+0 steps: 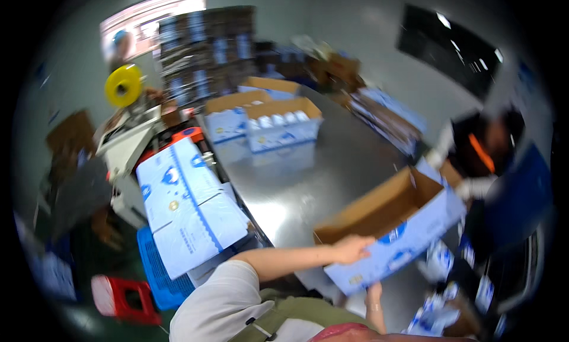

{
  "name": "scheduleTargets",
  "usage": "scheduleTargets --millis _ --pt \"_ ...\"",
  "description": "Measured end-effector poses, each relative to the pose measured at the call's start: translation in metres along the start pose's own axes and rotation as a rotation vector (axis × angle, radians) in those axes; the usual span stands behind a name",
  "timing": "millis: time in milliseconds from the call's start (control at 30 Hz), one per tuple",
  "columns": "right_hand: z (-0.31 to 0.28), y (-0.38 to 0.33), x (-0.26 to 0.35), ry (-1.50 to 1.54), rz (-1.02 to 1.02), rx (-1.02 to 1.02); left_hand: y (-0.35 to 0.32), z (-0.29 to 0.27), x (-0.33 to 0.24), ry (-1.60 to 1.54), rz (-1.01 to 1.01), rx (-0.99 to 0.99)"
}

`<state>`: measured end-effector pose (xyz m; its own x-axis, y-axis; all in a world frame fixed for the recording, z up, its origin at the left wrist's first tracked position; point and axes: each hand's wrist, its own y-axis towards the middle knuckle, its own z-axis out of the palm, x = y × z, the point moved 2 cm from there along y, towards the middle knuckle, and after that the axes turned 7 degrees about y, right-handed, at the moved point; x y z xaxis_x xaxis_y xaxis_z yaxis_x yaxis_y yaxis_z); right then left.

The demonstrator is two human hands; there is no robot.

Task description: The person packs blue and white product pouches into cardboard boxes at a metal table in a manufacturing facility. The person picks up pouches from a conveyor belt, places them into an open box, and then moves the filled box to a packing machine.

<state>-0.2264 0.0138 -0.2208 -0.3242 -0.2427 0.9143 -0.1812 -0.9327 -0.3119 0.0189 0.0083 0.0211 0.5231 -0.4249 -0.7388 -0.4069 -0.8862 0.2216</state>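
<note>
A long open carton (pixel 409 245), white and blue outside and brown inside, is tilted over the near right part of the metal table. My left hand (pixel 354 248) reaches across and grips its near end, with the fingers on the white side wall. Lower down, my right hand (pixel 374 294) holds the bottom edge of the same carton, its fingertips partly hidden by the wall. No contents show in the part of the interior I can see. At the carton's far end are the white-gloved hands (pixel 472 188) of another person in dark clothes.
On the metal table (pixel 284 185) stand an open carton of white packages (pixel 283 127) and further open cartons. Flattened cartons (pixel 181 203) lie stacked left, above a blue crate (pixel 155 268). A red stool (pixel 127 297), a yellow tape roll (pixel 123 86) and bagged packages (pixel 438 259) surround the table.
</note>
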Motion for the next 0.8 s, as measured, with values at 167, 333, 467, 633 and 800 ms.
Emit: scheduleTargets --millis 167,333,467,633,800 --pt "0.067 -0.054 0.085 0.171 -0.054 0.067 -0.011 0.071 0.006 0.319 -0.134 0.324" --pt "0.039 -0.047 0.13 -0.014 -0.261 -0.076 -0.022 0.088 -0.044 0.425 0.188 0.328" --pt "0.014 -0.063 0.07 0.243 0.351 0.01 -0.041 0.011 0.012 1.139 -0.221 -0.107" --pt "0.042 -0.027 0.031 0.656 0.426 0.398 -0.069 -0.038 0.157 0.619 -0.553 -0.142" --pt "0.023 0.04 -0.001 -0.378 0.182 0.31 -0.04 -0.046 0.152 0.816 -0.767 -0.139"
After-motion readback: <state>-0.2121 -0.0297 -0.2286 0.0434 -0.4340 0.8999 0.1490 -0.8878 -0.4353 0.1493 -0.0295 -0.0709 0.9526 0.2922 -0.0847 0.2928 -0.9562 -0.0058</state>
